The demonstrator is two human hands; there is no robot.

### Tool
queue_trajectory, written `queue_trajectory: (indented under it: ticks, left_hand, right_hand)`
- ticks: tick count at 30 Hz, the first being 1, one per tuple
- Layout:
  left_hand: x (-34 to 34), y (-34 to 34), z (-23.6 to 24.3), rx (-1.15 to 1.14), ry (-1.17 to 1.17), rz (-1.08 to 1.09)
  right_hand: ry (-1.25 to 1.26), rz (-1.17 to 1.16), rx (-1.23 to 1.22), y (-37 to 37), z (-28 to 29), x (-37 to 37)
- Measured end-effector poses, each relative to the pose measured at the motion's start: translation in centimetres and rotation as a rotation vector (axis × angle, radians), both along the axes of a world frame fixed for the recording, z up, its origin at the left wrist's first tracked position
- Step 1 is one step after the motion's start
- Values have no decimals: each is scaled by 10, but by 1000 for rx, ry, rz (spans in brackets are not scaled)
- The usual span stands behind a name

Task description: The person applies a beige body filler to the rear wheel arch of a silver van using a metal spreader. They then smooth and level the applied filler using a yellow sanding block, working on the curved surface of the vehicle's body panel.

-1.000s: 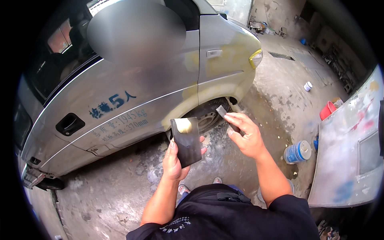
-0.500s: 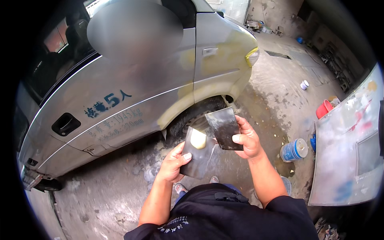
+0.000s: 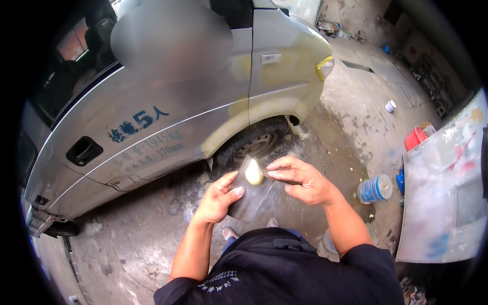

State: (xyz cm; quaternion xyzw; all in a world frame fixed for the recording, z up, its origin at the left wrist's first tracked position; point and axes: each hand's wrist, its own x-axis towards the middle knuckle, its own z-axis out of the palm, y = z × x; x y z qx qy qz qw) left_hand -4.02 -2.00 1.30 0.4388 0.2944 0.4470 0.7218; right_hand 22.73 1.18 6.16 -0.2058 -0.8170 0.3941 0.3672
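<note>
My left hand (image 3: pixel 214 202) is closed on the side of a thin dark grey putty spreader (image 3: pixel 252 202), thumb on top. A pale yellow blob of putty (image 3: pixel 253 174) lies near its far end. In my right hand (image 3: pixel 308 184) a second dark spreader (image 3: pixel 282 181) is pinched between thumb and fingers. It is tilted nearly edge-on, so its face is mostly hidden. Its edge sits right beside the putty; whether it touches I cannot tell. Beyond both hands stands a silver van (image 3: pixel 203 114) with yellowish filler patches around the wheel arch, above its wheel (image 3: pixel 258 145).
A blue and white bucket (image 3: pixel 375 189) stands on the wet concrete to the right. Past it are a red bucket (image 3: pixel 415 138) and a small white tub (image 3: pixel 390 106). A paint-smeared panel (image 3: pixel 437 203) borders the right side. Stains mark the floor (image 3: pixel 137 229).
My right hand has turned its spreader from face-up to nearly edge-on and brought it in beside the putty. The putty blob looks more elongated. The left spreader has shifted slightly.
</note>
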Motion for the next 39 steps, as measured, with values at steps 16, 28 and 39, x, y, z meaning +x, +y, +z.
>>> queue_trajectory:
  ticks: [16,28,39]
  left_hand:
    - [46,-9,12,-108,-436,266]
    - [37,-11,5,150,-386,251]
    - [-4,7,7,228,312,-66]
  right_hand:
    - [482,42,-927,-16,-50,-1]
    - [320,-169,-784,-24,-37,-13]
    - [520,3,-626,14,12,-16]
